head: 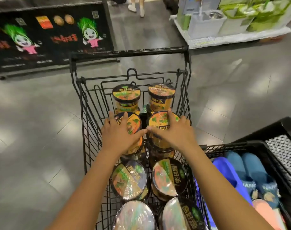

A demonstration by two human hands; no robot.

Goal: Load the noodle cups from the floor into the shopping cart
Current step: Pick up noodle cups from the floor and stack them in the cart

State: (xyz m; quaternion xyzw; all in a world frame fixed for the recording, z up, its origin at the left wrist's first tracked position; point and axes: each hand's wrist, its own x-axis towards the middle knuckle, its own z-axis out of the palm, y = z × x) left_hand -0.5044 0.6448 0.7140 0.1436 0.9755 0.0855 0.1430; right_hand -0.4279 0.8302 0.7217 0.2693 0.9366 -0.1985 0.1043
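Note:
A black wire shopping cart stands in front of me, filled with two rows of orange-and-black noodle cups. My left hand lies spread over the lid of a noodle cup in the left row and grips it. My right hand grips the lid of the neighbouring cup in the right row. Two more cups stand stacked at the cart's far end. Several cups lie nearer to me, lids up. No cup shows on the floor.
A black crate with blue and pink slippers sits right beside the cart. A black display stand with cartoon figures is at the far left. A white pallet of green goods is at the far right. A person's legs stand beyond.

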